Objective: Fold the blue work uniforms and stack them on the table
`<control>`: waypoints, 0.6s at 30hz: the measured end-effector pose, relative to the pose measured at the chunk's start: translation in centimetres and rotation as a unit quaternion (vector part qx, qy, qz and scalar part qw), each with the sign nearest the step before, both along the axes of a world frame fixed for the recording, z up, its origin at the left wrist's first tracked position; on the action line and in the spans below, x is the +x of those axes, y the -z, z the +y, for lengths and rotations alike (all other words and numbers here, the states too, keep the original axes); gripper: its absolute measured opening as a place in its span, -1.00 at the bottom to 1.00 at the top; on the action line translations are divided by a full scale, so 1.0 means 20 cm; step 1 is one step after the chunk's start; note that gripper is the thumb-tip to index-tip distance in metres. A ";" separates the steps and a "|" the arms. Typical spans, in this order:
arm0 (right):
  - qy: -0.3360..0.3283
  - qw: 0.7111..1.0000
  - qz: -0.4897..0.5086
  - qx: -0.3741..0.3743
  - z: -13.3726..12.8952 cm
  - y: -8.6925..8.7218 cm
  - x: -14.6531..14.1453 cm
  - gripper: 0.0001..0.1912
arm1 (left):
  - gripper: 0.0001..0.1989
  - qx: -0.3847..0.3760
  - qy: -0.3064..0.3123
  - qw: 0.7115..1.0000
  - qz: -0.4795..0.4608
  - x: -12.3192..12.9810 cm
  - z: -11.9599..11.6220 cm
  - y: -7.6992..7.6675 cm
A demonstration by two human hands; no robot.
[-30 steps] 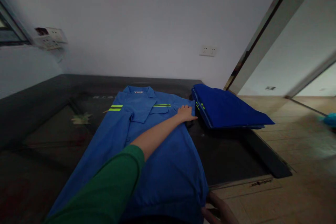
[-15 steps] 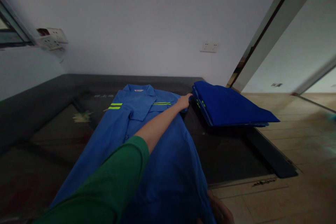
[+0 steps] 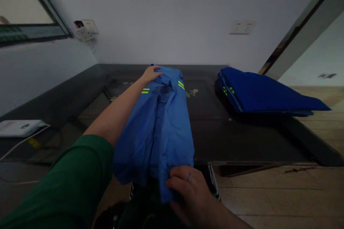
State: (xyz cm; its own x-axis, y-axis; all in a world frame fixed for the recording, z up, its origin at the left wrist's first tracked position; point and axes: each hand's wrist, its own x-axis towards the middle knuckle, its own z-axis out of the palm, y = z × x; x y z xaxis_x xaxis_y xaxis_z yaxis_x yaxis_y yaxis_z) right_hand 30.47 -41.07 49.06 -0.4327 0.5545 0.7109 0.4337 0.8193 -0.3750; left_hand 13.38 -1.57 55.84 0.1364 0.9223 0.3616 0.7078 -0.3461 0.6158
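Note:
A blue work jacket [image 3: 176, 125] with yellow-green stripes lies lengthwise on the dark table, its right side turned inward over the front. My left hand [image 3: 151, 74] is at the far end by the collar, fingers closed on the cloth there. At the near end, my right hand [image 3: 189, 188], with a ring on one finger, grips the folded edge that hangs past the table's front. A row of buttons shows down the jacket's middle. To the right sits a stack of folded darker blue garments [image 3: 263, 91], also with yellow-green marks.
The dark glossy table [image 3: 215, 139] meets the wall at the back. A white device [image 3: 21, 128] with a cable lies at the left. Wall sockets [image 3: 241, 27] are above the table, and a wooden floor [image 3: 258, 196] shows in front.
My left hand has moved from the jacket's right sleeve area to the collar. The jacket's right side is now folded inward and it looks narrower. My right hand has come up into view with its edge.

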 end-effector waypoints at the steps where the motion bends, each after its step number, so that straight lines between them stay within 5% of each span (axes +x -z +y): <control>1: 0.001 0.999 -0.040 -0.016 0.00 0.01 -0.03 -0.66 | -0.51 -0.022 -0.007 1.000 0.017 -0.06 -0.01 0.05; 6: 0.013 0.963 -0.221 -0.151 0.02 0.19 -0.11 -0.63 | -0.47 -0.099 -0.036 0.990 0.098 -0.25 -0.10 0.28; 10: 0.038 0.961 -0.221 -0.163 0.01 0.28 -0.12 -0.66 | -0.56 -0.046 -0.035 0.992 0.108 -0.36 -0.25 0.35; 14: 0.045 0.993 -0.078 -0.071 -0.02 0.20 -0.12 -0.76 | -0.62 0.072 0.061 0.988 0.123 -0.42 -0.45 0.40; 18: 0.025 1.000 -0.008 0.003 -0.01 0.12 -0.15 -0.84 | -0.61 0.083 0.077 0.985 0.130 -0.39 -0.59 0.48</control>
